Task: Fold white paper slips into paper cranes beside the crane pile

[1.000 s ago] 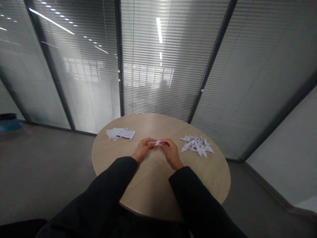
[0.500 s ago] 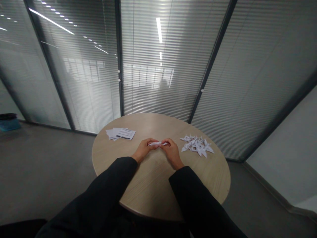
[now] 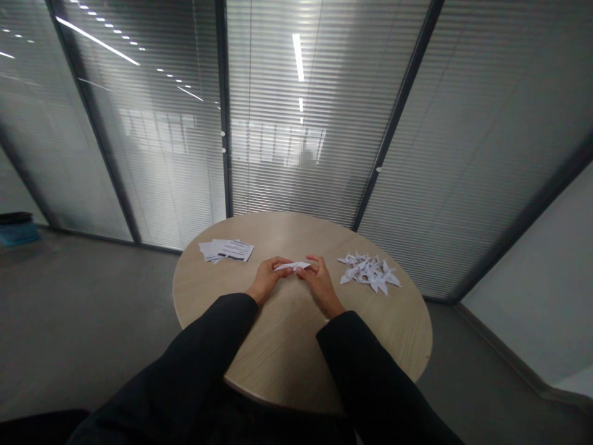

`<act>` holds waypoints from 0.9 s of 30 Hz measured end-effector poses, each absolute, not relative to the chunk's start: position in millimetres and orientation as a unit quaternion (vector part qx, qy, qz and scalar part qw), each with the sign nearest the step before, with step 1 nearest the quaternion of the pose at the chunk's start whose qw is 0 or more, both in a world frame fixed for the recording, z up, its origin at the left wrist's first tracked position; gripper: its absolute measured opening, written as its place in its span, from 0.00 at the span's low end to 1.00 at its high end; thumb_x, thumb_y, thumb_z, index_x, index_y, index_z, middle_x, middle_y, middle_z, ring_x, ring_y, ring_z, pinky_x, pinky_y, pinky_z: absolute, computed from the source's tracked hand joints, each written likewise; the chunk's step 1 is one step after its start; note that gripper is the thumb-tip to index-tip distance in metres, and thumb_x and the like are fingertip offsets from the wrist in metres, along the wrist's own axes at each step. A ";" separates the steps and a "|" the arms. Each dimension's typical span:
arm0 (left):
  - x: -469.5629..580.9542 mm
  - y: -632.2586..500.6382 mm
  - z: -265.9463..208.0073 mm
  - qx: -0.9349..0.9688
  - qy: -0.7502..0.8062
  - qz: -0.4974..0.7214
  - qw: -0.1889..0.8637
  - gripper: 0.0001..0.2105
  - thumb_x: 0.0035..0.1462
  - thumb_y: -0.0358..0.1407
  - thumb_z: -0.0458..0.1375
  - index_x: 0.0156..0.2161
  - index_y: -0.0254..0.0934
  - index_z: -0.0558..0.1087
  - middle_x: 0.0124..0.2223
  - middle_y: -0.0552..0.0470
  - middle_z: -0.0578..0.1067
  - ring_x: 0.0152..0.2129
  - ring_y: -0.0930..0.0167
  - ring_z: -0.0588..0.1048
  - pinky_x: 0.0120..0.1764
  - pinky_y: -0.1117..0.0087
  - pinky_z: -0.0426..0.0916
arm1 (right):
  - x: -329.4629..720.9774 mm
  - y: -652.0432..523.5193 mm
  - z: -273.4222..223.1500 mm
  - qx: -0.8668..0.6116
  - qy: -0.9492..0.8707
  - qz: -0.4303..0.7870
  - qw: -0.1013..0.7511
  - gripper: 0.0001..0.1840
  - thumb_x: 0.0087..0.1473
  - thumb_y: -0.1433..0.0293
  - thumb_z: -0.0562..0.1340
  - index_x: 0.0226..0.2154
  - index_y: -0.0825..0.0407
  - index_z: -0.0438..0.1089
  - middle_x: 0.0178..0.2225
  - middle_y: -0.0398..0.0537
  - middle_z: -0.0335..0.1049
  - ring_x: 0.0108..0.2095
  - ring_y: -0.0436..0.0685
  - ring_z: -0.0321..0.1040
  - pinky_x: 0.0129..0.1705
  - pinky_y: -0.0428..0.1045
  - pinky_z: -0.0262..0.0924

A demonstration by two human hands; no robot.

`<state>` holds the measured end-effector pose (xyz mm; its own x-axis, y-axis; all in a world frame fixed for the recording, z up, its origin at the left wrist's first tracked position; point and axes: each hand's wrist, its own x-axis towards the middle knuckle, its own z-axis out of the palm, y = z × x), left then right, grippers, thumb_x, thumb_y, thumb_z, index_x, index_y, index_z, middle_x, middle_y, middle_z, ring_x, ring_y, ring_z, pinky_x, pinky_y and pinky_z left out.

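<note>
Over the middle of the round table [image 3: 278, 346], a small folded white paper [image 3: 293, 266] is held between my two hands. My left hand [image 3: 269, 277] pinches its left end, with the thumb on the near side. My right hand [image 3: 319, 281] grips the right end between thumb and fingers, the index finger raised a little at the back. The fingertips cover parts of the folds. To the right of my right hand lies a pile of folded white paper cranes [image 3: 368, 272]. Beyond my left hand rests a loose stack of printed paper sheets [image 3: 227, 250].
Glass partitions with blinds [image 3: 296, 179] rise close behind the table's far edge. A blue bin with a dark liner [image 3: 18, 228] stands on the grey floor at the far left. A white wall [image 3: 546, 278] is at the right.
The fingers of my right hand have lifted and opened slightly, so more of the folded paper shows. The left hand, the pile and the stack stay in place.
</note>
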<state>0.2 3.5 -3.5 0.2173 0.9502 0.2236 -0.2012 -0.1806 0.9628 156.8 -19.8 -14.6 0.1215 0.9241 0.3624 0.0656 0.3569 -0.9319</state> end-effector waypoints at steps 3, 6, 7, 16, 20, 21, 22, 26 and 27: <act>-0.4 4.7 -4.3 0.567 0.343 0.529 0.530 0.12 0.37 0.33 0.67 0.32 0.33 0.76 0.26 0.51 0.76 0.25 0.71 0.72 0.32 0.72 0.64 | 156.8 -21.0 -14.4 -0.446 -0.560 0.369 0.592 0.29 0.39 0.61 0.68 0.44 0.50 0.59 0.28 0.43 0.73 0.30 0.56 0.71 0.36 0.52 0.64; -0.7 4.9 -5.0 0.589 0.338 0.530 0.507 0.11 0.38 0.33 0.66 0.32 0.33 0.77 0.27 0.51 0.76 0.26 0.71 0.72 0.33 0.72 0.63 | 156.9 -22.1 -13.5 -0.440 -0.559 0.378 0.593 0.29 0.39 0.62 0.68 0.44 0.50 0.60 0.29 0.44 0.74 0.31 0.56 0.72 0.37 0.52 0.64; -0.7 4.8 -5.1 0.596 0.336 0.530 0.500 0.11 0.38 0.33 0.66 0.32 0.33 0.77 0.27 0.51 0.76 0.27 0.71 0.72 0.33 0.72 0.63 | 157.1 -22.1 -13.3 -0.440 -0.559 0.379 0.591 0.28 0.39 0.62 0.68 0.43 0.50 0.61 0.29 0.45 0.74 0.31 0.57 0.72 0.37 0.52 0.64; 0.2 5.8 -7.5 0.576 0.320 0.509 0.554 0.16 0.37 0.38 0.68 0.34 0.32 0.77 0.27 0.51 0.76 0.25 0.72 0.72 0.32 0.72 0.65 | 159.0 -19.7 -15.4 -0.449 -0.539 0.384 0.600 0.22 0.36 0.64 0.69 0.36 0.51 0.66 0.27 0.43 0.74 0.31 0.57 0.71 0.36 0.51 0.63; 2.2 4.7 -9.5 0.529 0.284 0.499 0.625 0.20 0.37 0.43 0.68 0.35 0.30 0.76 0.33 0.47 0.78 0.30 0.70 0.74 0.40 0.68 0.66 | 158.9 -21.8 -14.0 -0.456 -0.522 0.400 0.600 0.21 0.36 0.65 0.68 0.36 0.51 0.67 0.27 0.43 0.73 0.30 0.56 0.70 0.35 0.50 0.61; 2.5 4.4 -9.7 0.524 0.276 0.495 0.636 0.20 0.39 0.44 0.68 0.35 0.30 0.76 0.35 0.46 0.78 0.31 0.70 0.74 0.42 0.67 0.66 | 158.7 -22.6 -13.3 -0.459 -0.517 0.403 0.600 0.20 0.36 0.65 0.68 0.35 0.51 0.67 0.26 0.42 0.73 0.29 0.56 0.70 0.35 0.50 0.61; 2.6 4.1 -9.8 0.524 0.270 0.492 0.641 0.20 0.40 0.45 0.67 0.35 0.30 0.76 0.36 0.45 0.78 0.32 0.69 0.74 0.44 0.66 0.66 | 158.5 -23.3 -12.5 -0.463 -0.512 0.405 0.599 0.20 0.36 0.65 0.68 0.35 0.51 0.67 0.26 0.42 0.73 0.29 0.55 0.69 0.35 0.50 0.61; 1.6 5.0 -10.0 0.571 0.292 0.487 0.593 0.21 0.37 0.39 0.69 0.39 0.30 0.76 0.38 0.44 0.78 0.34 0.67 0.74 0.45 0.65 0.65 | 157.4 -25.3 -9.6 -0.469 -0.498 0.408 0.606 0.20 0.35 0.66 0.68 0.35 0.52 0.67 0.23 0.40 0.71 0.28 0.54 0.68 0.34 0.49 0.60; 1.2 5.7 -10.2 0.582 0.300 0.487 0.578 0.22 0.36 0.37 0.70 0.39 0.31 0.76 0.38 0.44 0.79 0.35 0.67 0.75 0.45 0.65 0.65 | 157.2 -25.4 -9.2 -0.467 -0.496 0.409 0.607 0.20 0.35 0.66 0.68 0.35 0.52 0.67 0.23 0.39 0.70 0.27 0.54 0.68 0.34 0.49 0.60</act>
<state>1.2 5.7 -10.2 0.3449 0.9125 0.2202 -0.2139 -0.1521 0.9650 157.2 -25.4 -9.2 0.1734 0.9599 0.2204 -0.0330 0.2293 -0.9728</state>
